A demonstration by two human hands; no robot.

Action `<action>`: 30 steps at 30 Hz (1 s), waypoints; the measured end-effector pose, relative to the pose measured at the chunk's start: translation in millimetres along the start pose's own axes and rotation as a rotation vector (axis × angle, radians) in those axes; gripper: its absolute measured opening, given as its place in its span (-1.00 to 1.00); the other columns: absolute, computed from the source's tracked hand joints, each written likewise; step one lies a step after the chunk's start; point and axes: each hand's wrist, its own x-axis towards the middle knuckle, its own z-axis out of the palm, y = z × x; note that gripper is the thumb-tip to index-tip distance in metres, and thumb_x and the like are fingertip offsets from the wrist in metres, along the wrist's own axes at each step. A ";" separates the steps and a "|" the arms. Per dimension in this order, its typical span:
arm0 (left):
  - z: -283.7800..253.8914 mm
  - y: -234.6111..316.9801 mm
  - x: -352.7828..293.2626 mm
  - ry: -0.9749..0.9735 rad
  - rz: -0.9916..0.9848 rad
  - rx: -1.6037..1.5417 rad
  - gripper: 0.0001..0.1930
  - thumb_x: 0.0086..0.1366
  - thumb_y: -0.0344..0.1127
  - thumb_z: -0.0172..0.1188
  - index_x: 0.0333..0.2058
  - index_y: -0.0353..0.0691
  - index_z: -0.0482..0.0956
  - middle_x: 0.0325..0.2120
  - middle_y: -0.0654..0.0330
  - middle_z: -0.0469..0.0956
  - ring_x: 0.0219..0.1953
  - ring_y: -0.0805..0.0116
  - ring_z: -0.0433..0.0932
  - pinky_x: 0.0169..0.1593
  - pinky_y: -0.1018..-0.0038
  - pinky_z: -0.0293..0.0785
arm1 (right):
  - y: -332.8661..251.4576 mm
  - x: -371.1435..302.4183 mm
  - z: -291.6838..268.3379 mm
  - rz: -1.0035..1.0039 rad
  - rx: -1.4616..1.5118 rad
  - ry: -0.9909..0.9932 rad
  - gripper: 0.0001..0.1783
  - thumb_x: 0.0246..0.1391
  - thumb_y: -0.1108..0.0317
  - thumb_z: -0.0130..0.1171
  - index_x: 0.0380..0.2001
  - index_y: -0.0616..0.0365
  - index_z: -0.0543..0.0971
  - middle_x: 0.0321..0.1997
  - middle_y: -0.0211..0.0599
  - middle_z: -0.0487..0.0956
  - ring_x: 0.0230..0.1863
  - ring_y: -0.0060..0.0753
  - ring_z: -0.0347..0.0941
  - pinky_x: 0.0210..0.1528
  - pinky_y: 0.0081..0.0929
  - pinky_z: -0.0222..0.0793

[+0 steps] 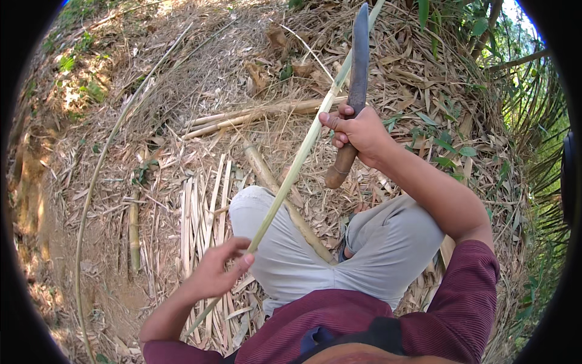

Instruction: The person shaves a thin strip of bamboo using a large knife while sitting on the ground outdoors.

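Note:
A long pale green bamboo strip runs slantwise across my lap, from low on the left up to the top edge. My left hand is closed round its lower part, thumb and fingers pinching it. Farther up, my right hand grips the wooden handle of a machete, its dark blade pointing away from me. The right thumb and fingertips also touch the bamboo strip, which lies just left of the blade and passes behind it near the top.
Split bamboo slats lie in a bundle left of my knee. A bamboo pole slants under my legs, and more canes lie beyond. A long thin stalk curves along the left. Dry leaves cover the ground; green foliage stands at right.

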 end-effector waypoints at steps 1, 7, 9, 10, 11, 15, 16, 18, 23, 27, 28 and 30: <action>-12.4 16.0 15.9 0.039 0.039 0.103 -0.44 0.46 0.08 -0.03 0.09 -0.37 0.41 -0.06 -0.06 0.58 0.00 0.22 0.58 0.09 0.30 0.49 | -0.5 -2.0 4.9 -0.010 -0.058 -0.007 -0.49 0.07 0.46 0.38 -0.52 -0.06 0.16 -0.59 -0.52 0.39 -0.69 -0.66 0.28 -0.64 -0.59 0.27; -19.7 86.8 134.1 -0.004 0.014 -0.295 -0.59 0.52 -0.05 -0.08 0.01 -0.32 0.44 -0.34 0.16 0.55 -0.48 0.44 0.54 -0.39 0.52 0.50 | 8.5 -0.6 18.7 -0.067 -0.257 -0.147 -0.50 0.10 0.34 0.39 -0.55 -0.06 0.17 -0.63 -0.51 0.40 -0.69 -0.69 0.30 -0.64 -0.61 0.25; -18.3 90.8 157.1 -0.100 -0.081 -0.438 -0.63 0.51 -0.06 -0.06 -0.08 -0.29 0.49 -0.49 0.25 0.52 -0.66 0.51 0.42 -0.57 0.58 0.36 | 4.1 -2.0 20.6 -0.086 -0.425 -0.095 -0.47 0.12 0.20 0.38 -0.58 -0.06 0.17 -0.68 -0.53 0.40 -0.69 -0.67 0.33 -0.64 -0.61 0.25; -22.4 73.7 171.5 -0.099 -0.114 -0.509 -0.65 0.51 -0.07 -0.05 -0.13 -0.28 0.52 -0.57 0.30 0.48 -0.72 0.54 0.34 -0.64 0.60 0.26 | 3.6 -2.4 29.3 -0.045 -0.499 -0.043 -0.50 0.19 0.14 0.31 -0.60 -0.03 0.20 -0.59 -0.44 0.53 -0.68 -0.66 0.31 -0.61 -0.61 0.19; -27.9 65.3 187.6 -0.107 -0.130 -0.581 -0.65 0.51 -0.08 -0.03 -0.18 -0.26 0.54 -0.64 0.34 0.45 -0.78 0.57 0.26 -0.70 0.62 0.17 | 2.0 -2.9 25.1 -0.099 -0.619 -0.012 -0.50 0.22 0.07 0.26 -0.62 0.01 0.25 -0.60 -0.44 0.53 -0.67 -0.66 0.32 -0.60 -0.59 0.20; -89.9 82.9 237.7 0.327 -0.034 0.041 -0.72 0.47 -0.20 0.01 -0.27 -0.29 0.57 -0.64 0.20 0.49 -0.67 0.41 0.38 -0.59 0.44 0.31 | 7.3 0.2 -12.2 -0.238 -0.918 0.030 -0.40 0.28 -0.12 0.10 -0.65 0.16 0.44 -0.67 -0.44 0.45 -0.62 -0.60 0.26 -0.53 -0.42 0.21; -116.2 86.1 251.9 0.531 0.041 0.398 -0.75 0.45 -0.26 0.00 -0.26 -0.30 0.57 -0.56 0.06 0.58 -0.61 0.27 0.53 -0.51 0.30 0.46 | 9.1 0.1 -14.4 -0.261 -0.972 0.015 -0.39 0.28 -0.13 0.10 -0.63 0.18 0.46 -0.69 -0.43 0.43 -0.61 -0.58 0.24 -0.52 -0.40 0.20; -176.6 80.6 267.7 0.854 0.230 0.907 -0.80 0.37 -0.41 -0.02 -0.27 -0.35 0.58 -0.43 -0.10 0.63 -0.37 0.02 0.66 -0.29 0.14 0.57 | 13.1 -1.2 -13.9 -0.248 -1.013 -0.009 -0.38 0.27 -0.14 0.10 -0.63 0.20 0.46 -0.70 -0.38 0.38 -0.60 -0.52 0.21 -0.51 -0.36 0.18; -243.4 136.0 231.8 0.932 0.006 1.178 -0.80 0.33 -0.38 0.04 -0.25 -0.40 0.58 -0.31 -0.15 0.65 -0.22 -0.03 0.68 -0.14 0.10 0.59 | 7.8 -4.7 -11.5 -0.203 -1.172 -0.040 -0.33 0.24 -0.20 0.11 -0.63 0.24 0.43 -0.71 -0.29 0.34 -0.62 -0.37 0.19 -0.50 -0.30 0.18; -245.2 80.1 211.0 0.528 -0.284 0.749 -0.63 0.44 -0.14 0.06 -0.13 -0.40 0.59 -0.50 0.00 0.59 -0.61 0.21 0.56 -0.54 0.27 0.50 | 21.2 0.0 -2.2 -0.255 -1.178 -0.091 -0.32 0.22 -0.21 0.13 -0.62 0.26 0.44 -0.71 -0.22 0.36 -0.62 -0.31 0.22 -0.49 -0.27 0.21; -227.4 61.8 195.5 0.477 -0.381 0.596 -0.63 0.44 -0.13 0.07 -0.14 -0.39 0.60 -0.56 0.07 0.54 -0.68 0.29 0.47 -0.61 0.30 0.43 | 25.0 0.1 1.9 -0.263 -1.153 -0.116 -0.32 0.22 -0.21 0.13 -0.62 0.27 0.46 -0.71 -0.17 0.39 -0.63 -0.25 0.25 -0.48 -0.25 0.23; -173.9 46.2 180.2 0.363 -0.461 0.341 -0.64 0.46 -0.09 0.03 -0.23 -0.33 0.57 -0.71 0.28 0.36 -0.77 0.45 0.28 -0.70 0.39 0.28 | 22.0 1.0 -0.7 -0.289 -1.141 -0.115 -0.31 0.21 -0.22 0.13 -0.62 0.27 0.48 -0.70 -0.12 0.41 -0.63 -0.19 0.31 -0.47 -0.23 0.26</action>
